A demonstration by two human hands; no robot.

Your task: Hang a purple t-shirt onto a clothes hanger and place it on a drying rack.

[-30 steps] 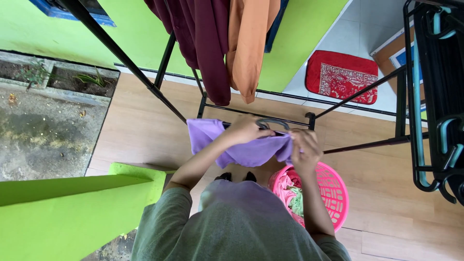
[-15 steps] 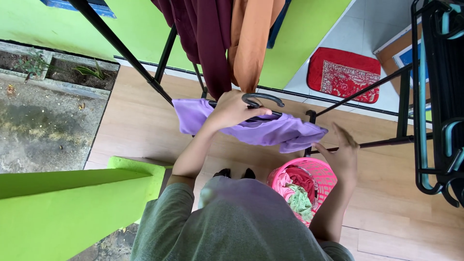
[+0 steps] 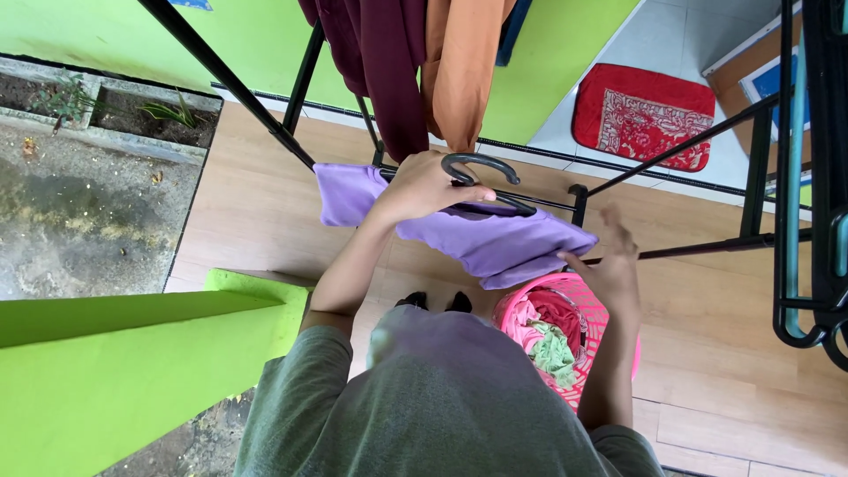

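Observation:
My left hand (image 3: 426, 187) grips a dark hanger (image 3: 481, 168) with a purple garment (image 3: 495, 243) draped over it, held at chest height under the black drying rack (image 3: 291, 124). My right hand (image 3: 609, 261) is open, its fingers spread, touching the right lower edge of the purple garment. Below it stands a pink laundry basket (image 3: 618, 336) with pink, red and green clothes inside. A maroon garment (image 3: 384, 71) and an orange garment (image 3: 459, 71) hang from the rack just beyond the hanger.
A green low wall (image 3: 132, 353) runs along my left. A red patterned mat (image 3: 643, 115) lies on tiles at the far right. Another black rack with teal hangers (image 3: 808, 177) stands at the right edge. Concrete and a planter (image 3: 88, 177) lie left.
My right hand let go of the purple garment, swung out to the right, and came back to touch its edge. My left hand lifted the hanger slightly toward the rack.

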